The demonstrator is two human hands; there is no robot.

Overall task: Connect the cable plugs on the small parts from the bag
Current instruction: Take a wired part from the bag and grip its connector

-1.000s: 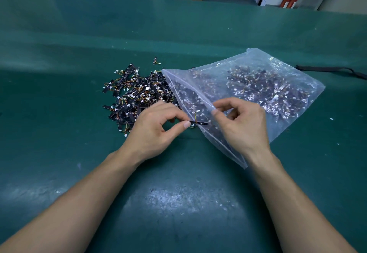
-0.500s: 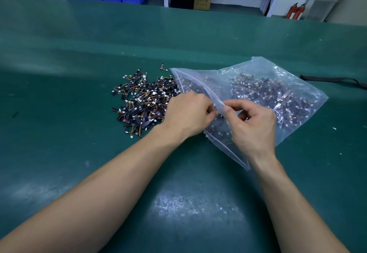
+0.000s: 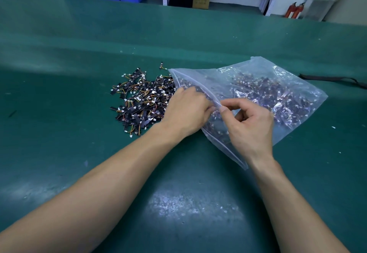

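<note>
Head view: right hand [image 3: 248, 125] pinches the bag [image 3: 208, 76] lip. Left hand [image 3: 188, 110] is in the mouth, fingers hidden, grip indeterminate. Risk: tangled small parts [image 3: 264, 92] drag out together and spill.

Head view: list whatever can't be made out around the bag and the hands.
Head view, the left hand: its fingers are hidden by the hand's own back and the mouth of the bag, so whether they hold a part is unclear.
Head view, the parts in the bag: blurred by crinkled, glaring plastic.
Head view, the pile: its plugs are too small to tell joined from loose.
Head view, the black strap: cut off by the right edge.
</note>
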